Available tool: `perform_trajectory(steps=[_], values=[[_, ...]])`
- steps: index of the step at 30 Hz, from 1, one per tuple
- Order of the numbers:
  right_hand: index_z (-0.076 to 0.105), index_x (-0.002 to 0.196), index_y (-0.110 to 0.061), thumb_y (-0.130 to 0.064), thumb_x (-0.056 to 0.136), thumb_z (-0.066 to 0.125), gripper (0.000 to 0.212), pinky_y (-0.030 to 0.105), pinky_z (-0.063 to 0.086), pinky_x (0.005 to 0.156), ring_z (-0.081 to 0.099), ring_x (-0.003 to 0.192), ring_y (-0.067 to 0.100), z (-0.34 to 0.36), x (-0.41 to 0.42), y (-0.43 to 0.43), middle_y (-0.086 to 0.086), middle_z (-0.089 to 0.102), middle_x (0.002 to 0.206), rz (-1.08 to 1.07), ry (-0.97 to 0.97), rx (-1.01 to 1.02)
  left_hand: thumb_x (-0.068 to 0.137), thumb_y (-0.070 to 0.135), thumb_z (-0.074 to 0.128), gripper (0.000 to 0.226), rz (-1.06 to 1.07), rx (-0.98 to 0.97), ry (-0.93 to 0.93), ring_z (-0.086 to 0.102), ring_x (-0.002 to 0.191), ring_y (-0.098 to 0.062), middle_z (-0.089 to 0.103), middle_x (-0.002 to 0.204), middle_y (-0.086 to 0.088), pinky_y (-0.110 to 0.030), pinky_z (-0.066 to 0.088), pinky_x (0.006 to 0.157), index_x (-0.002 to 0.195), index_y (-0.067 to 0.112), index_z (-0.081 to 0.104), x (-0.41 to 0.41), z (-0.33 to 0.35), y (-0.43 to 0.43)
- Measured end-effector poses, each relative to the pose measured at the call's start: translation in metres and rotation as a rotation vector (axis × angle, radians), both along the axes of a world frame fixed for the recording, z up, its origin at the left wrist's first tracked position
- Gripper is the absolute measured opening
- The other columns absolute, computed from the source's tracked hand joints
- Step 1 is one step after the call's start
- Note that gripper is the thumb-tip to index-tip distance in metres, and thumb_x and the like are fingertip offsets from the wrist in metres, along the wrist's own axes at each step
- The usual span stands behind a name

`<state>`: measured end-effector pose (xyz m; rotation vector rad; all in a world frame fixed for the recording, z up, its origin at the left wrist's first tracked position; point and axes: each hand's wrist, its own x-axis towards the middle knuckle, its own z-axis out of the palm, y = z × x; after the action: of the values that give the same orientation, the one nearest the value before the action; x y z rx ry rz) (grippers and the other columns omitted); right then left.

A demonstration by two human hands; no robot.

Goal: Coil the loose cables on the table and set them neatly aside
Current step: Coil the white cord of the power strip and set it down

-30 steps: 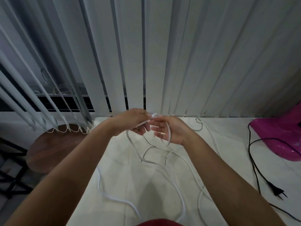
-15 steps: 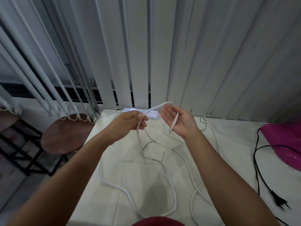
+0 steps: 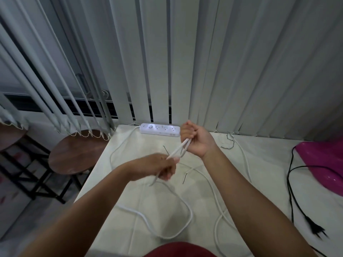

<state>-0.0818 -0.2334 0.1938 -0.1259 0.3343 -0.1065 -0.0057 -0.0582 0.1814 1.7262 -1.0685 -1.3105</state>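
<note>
several slack loops of white cable (image 3: 185, 216) sprawl across the near table (image 3: 269, 182); it looks light, soft, a little springy. further out, the left hand (image 3: 157, 168) pinches one strand, the right hand (image 3: 196, 140) clenches the gathered turns, the sensible holding place, short of the power strip (image 3: 160, 129).

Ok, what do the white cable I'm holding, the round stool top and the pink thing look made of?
The white cable: probably a flexible plastic sheath, smooth and matte; it bends into soft loops without kinking. The stool top: wood or wood-look laminate, brown with faint grain, low sheen. The pink thing: likely hard glossy plastic, judging by its bright highlights.
</note>
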Motion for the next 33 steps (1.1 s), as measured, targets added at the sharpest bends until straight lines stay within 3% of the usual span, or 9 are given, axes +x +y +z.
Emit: perform_trajectory(steps=[4, 9, 14, 16, 20, 24, 27, 30, 33], values=[[0.041, 0.072, -0.01, -0.012, 0.089, 0.042, 0.017, 0.017, 0.018, 0.033, 0.018, 0.037, 0.003, 0.021, -0.003, -0.017, -0.005, 0.024, 0.048, -0.009, -0.103, -0.008, 0.093, 0.029, 0.058, 0.019, -0.119, 0.207, -0.054, 0.062, 0.095, 0.002, 0.071, 0.103, 0.003, -0.017, 0.04, 0.086, 0.077, 0.019, 0.06, -0.001, -0.051, 0.014], [0.044, 0.083, -0.008, -0.019, 0.096, 0.041, 0.018, 0.016, 0.01, 0.035, 0.019, 0.036, 0.009, 0.042, -0.014, -0.024, -0.004, 0.026, 0.052, 0.158, -0.21, -0.054, 0.095, 0.019, 0.054, 0.017, -0.138, 0.228, -0.448, 0.059, 0.112, -0.025, 0.066, 0.114, -0.009, -0.034, 0.043, 0.098, 0.103, 0.007, 0.064, 0.021, -0.094, 0.008], [0.046, 0.09, -0.005, -0.023, 0.099, 0.038, 0.022, 0.017, 0.009, 0.034, 0.01, 0.035, 0.003, 0.056, -0.035, -0.034, 0.0, 0.028, 0.051, 0.341, -0.301, -0.174, 0.096, 0.017, 0.048, 0.021, -0.118, 0.253, -0.673, 0.061, 0.104, -0.026, 0.067, 0.112, -0.012, -0.026, 0.043, 0.081, 0.105, 0.01, 0.067, 0.056, -0.089, -0.017], [0.048, 0.09, -0.003, -0.02, 0.1, 0.04, 0.021, 0.018, 0.01, 0.034, 0.011, 0.034, 0.004, 0.06, -0.047, -0.039, 0.001, 0.03, 0.051, 0.399, -0.358, -0.262, 0.093, 0.019, 0.053, 0.019, -0.031, 0.269, -0.665, 0.066, 0.09, -0.021, 0.072, 0.1, -0.009, -0.025, 0.044, 0.074, 0.096, 0.009, 0.069, 0.074, -0.078, -0.025], [0.051, 0.087, -0.007, -0.021, 0.096, 0.051, 0.016, 0.014, 0.018, 0.031, 0.02, 0.032, 0.004, 0.067, -0.072, -0.045, -0.001, 0.032, 0.05, 0.488, -0.295, -0.657, 0.086, 0.056, 0.058, 0.046, 0.329, 0.203, -0.621, 0.054, 0.055, -0.013, 0.061, 0.061, 0.004, -0.024, 0.042, 0.056, 0.072, 0.013, 0.066, 0.098, -0.045, -0.042], [0.051, 0.081, -0.014, -0.026, 0.093, 0.053, 0.017, 0.015, 0.022, 0.033, 0.026, 0.031, 0.004, 0.052, -0.075, -0.026, 0.0, 0.046, 0.051, 0.403, 0.045, -1.151, 0.089, 0.034, 0.063, 0.036, 0.627, 0.106, -0.004, 0.033, 0.044, -0.009, 0.038, 0.057, 0.003, -0.017, 0.03, 0.038, 0.064, 0.016, 0.045, 0.101, -0.01, -0.064], [0.047, 0.081, -0.015, -0.023, 0.098, 0.046, 0.019, 0.016, 0.026, 0.036, 0.028, 0.032, 0.006, 0.024, -0.06, 0.0, -0.001, 0.055, 0.052, 0.412, 0.314, -1.4, 0.092, 0.027, 0.058, 0.036, 0.518, 0.187, 0.079, 0.021, 0.035, -0.005, 0.031, 0.046, 0.007, -0.014, 0.017, 0.031, 0.062, 0.017, 0.041, 0.091, 0.013, -0.075], [0.047, 0.086, -0.012, -0.021, 0.097, 0.046, 0.015, 0.018, 0.028, 0.036, 0.032, 0.035, 0.008, -0.008, -0.041, 0.021, 0.002, 0.067, 0.059, 0.398, 0.444, -1.344, 0.092, 0.025, 0.058, 0.026, 0.35, 0.151, 0.05, 0.024, 0.037, -0.005, 0.034, 0.051, 0.007, -0.014, 0.02, 0.033, 0.07, 0.017, 0.048, 0.066, 0.036, -0.08], [0.049, 0.084, -0.01, -0.021, 0.099, 0.045, 0.019, 0.019, 0.031, 0.036, 0.036, 0.037, 0.009, -0.034, -0.021, 0.023, 0.008, 0.071, 0.068, 0.217, 0.532, -0.957, 0.093, 0.027, 0.056, 0.016, 0.212, 0.05, -0.054, 0.045, 0.05, -0.006, 0.053, 0.066, 0.002, -0.017, 0.04, 0.044, 0.081, 0.017, 0.057, 0.041, 0.054, -0.071]])
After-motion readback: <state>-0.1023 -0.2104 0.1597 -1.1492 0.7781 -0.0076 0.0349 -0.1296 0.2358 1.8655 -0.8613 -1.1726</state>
